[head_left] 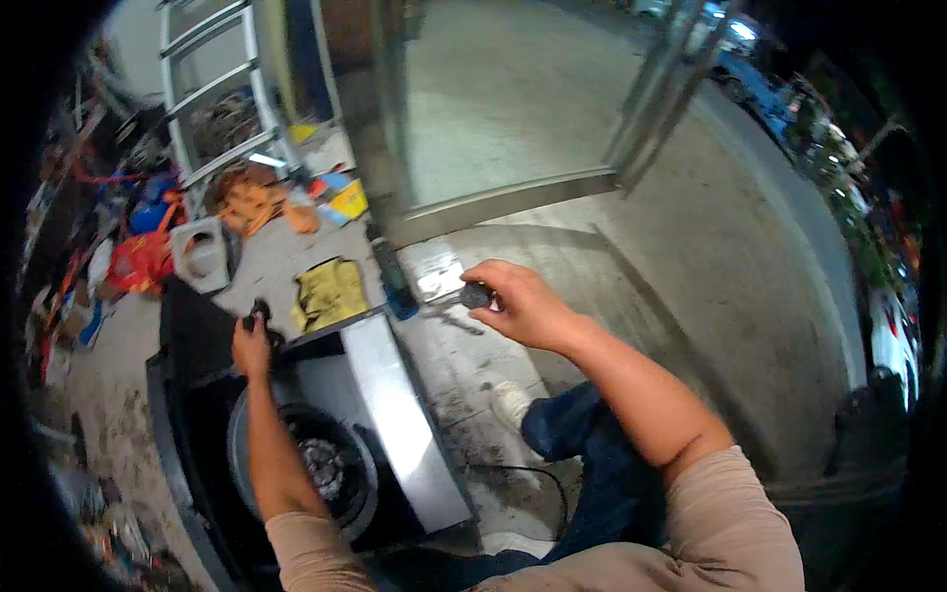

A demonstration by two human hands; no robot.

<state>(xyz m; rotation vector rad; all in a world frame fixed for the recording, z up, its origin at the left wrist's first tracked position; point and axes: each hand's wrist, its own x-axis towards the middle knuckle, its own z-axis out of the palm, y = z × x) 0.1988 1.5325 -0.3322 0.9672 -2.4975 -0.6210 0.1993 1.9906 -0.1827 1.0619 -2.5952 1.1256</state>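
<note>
The relation that counts most here, as I judge it, is the one between the dark lump (476, 295) near the middle of the frame and the open black cabinet (163, 424) at lower left. The lump sits at the left side of the right hand (528, 304), pinched between thumb and fingers in a narrow grip, well apart from the round drum (369, 479) inside the cabinet, which lies down and to the left of it. The left hand (250, 347) is much the nearer to the cabinet: it is by the upper edge, left of centre in the frame, with the left forearm (279, 464) reaching across the drum. Its fingers are closed around a dark knobby piece (260, 312) that pokes up past the fist toward the top of the frame; its lower part is too blurred to make out, so I cannot tell its full shape. The lump in the right hand looks roundish and partly covered by the fingers, with no clear long axis; if it points anywhere, its exposed side faces left. The cabinet's long axis seems to run steeply downward, leaning to the right, and the silver panel (406, 424) along its right side follows that same slant, from just left of centre toward the lower middle.
</note>
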